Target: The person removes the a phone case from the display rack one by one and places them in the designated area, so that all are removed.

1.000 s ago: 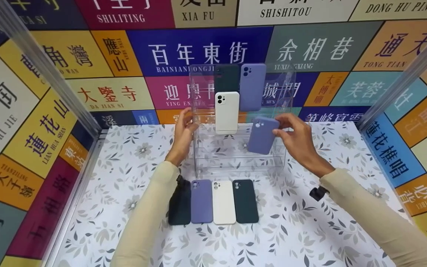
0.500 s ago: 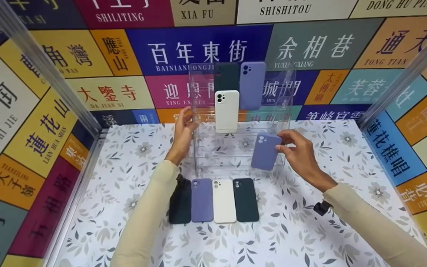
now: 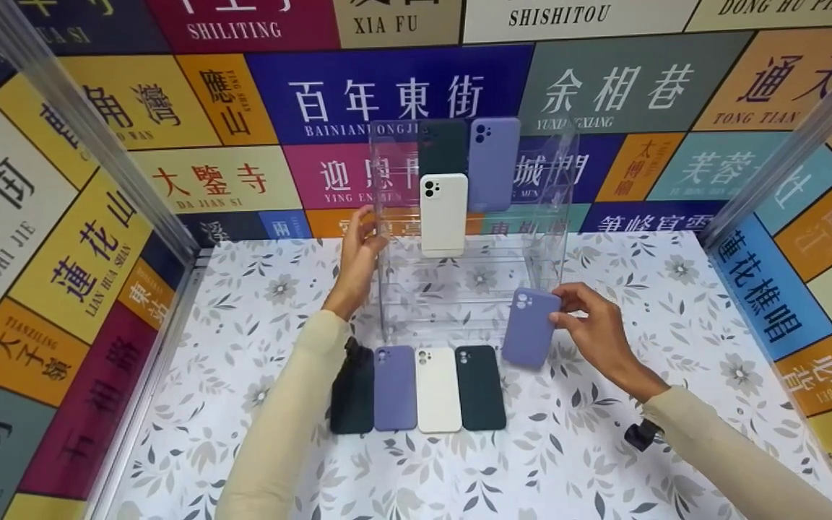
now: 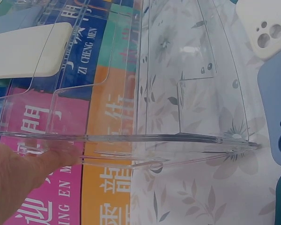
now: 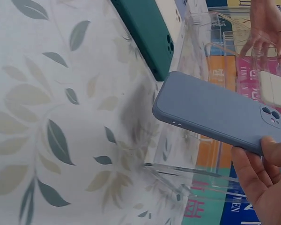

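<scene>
My right hand (image 3: 596, 328) pinches a purple phone case (image 3: 530, 328) by its upper right edge, thumb in front. In the right wrist view this case (image 5: 215, 108) tilts over the white patterned surface, camera cutouts near the fingers. My left hand (image 3: 358, 263) holds the left side of a clear acrylic display stand (image 3: 416, 307). On the stand's tiers are a dark green case (image 3: 443, 148) and a purple case (image 3: 495, 166) at the top, with a white case (image 3: 443, 217) below, partly overlapping the green one.
Before the stand, cases lie in a row on the floral tabletop (image 3: 604, 448): dark (image 3: 352, 393), purple (image 3: 395, 390), white (image 3: 438, 390) and dark green (image 3: 480, 390). My left sleeve passes close by the dark one. Panels with printed place names (image 3: 387, 90) enclose the table.
My right hand has lowered the purple case from before the stand's middle tiers to its lower right front, moving slightly right. My left hand stays on the stand.
</scene>
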`<state>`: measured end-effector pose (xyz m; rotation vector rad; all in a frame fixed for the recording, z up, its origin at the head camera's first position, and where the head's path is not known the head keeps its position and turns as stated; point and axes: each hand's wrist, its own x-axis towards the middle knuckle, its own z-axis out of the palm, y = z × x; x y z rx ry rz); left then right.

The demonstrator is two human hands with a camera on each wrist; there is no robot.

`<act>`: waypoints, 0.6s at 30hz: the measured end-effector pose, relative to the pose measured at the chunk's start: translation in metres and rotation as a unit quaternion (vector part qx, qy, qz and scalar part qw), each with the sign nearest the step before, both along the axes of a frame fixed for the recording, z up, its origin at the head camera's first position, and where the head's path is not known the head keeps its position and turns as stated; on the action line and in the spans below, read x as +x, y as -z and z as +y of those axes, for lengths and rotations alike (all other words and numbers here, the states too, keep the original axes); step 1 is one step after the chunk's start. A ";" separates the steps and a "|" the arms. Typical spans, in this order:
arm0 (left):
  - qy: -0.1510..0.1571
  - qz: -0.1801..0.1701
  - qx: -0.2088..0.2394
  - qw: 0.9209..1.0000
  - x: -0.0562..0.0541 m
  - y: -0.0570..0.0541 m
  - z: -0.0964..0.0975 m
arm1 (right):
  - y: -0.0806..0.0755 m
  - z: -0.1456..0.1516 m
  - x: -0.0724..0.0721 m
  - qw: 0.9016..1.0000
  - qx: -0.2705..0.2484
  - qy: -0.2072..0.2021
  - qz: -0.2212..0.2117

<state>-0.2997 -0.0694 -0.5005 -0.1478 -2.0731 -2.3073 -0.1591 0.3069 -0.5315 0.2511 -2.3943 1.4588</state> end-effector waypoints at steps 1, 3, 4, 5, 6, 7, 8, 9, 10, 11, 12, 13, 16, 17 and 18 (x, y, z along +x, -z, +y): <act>0.000 0.000 -0.001 1.000 0.000 0.000 0.000 | 0.001 0.001 0.002 1.000 -0.003 -0.002 -0.004; -0.001 0.000 -0.002 1.000 0.000 0.000 0.000 | 0.003 0.002 0.006 1.000 -0.009 -0.008 -0.013; -0.001 0.000 -0.001 1.000 -0.001 0.000 0.000 | 0.004 0.003 0.008 1.000 -0.007 -0.010 -0.019; 0.000 -0.001 -0.001 1.000 -0.001 0.000 -0.001 | 0.005 0.004 0.010 1.000 -0.006 -0.013 -0.027; 0.000 -0.002 0.000 1.000 -0.001 0.000 -0.001 | 0.005 0.004 0.011 0.999 -0.003 -0.015 -0.036; 0.001 -0.002 0.002 1.000 -0.002 0.000 -0.001 | 0.006 0.005 0.012 0.999 0.001 -0.016 -0.046; 0.001 -0.003 0.003 1.000 -0.002 0.000 -0.001 | 0.006 0.006 0.013 0.998 0.005 -0.018 -0.060; 0.002 -0.003 0.005 1.000 -0.002 0.000 -0.001 | 0.007 0.007 0.014 0.997 0.009 -0.020 -0.074; 0.002 -0.003 0.007 1.000 -0.002 0.000 -0.001 | 0.007 0.008 0.014 0.996 0.009 -0.023 -0.090; 0.002 -0.003 0.008 1.000 -0.002 0.000 -0.001 | 0.008 0.009 0.013 0.994 0.007 -0.027 -0.106; 0.003 -0.003 0.009 1.000 -0.002 0.000 -0.001 | 0.009 0.010 0.012 0.992 0.002 -0.031 -0.123; 0.003 -0.003 0.009 1.000 -0.001 0.000 -0.001 | 0.011 0.011 0.011 0.990 -0.003 -0.035 -0.139; 0.002 -0.007 0.002 1.000 -0.001 0.000 -0.001 | 0.017 0.014 0.009 0.981 -0.031 -0.046 -0.186; 0.002 -0.008 -0.001 1.000 0.000 0.000 -0.001 | 0.019 0.015 0.008 0.978 -0.040 -0.050 -0.200; 0.002 -0.008 -0.001 1.000 0.000 0.000 -0.001 | 0.022 0.016 0.008 0.974 -0.047 -0.051 -0.214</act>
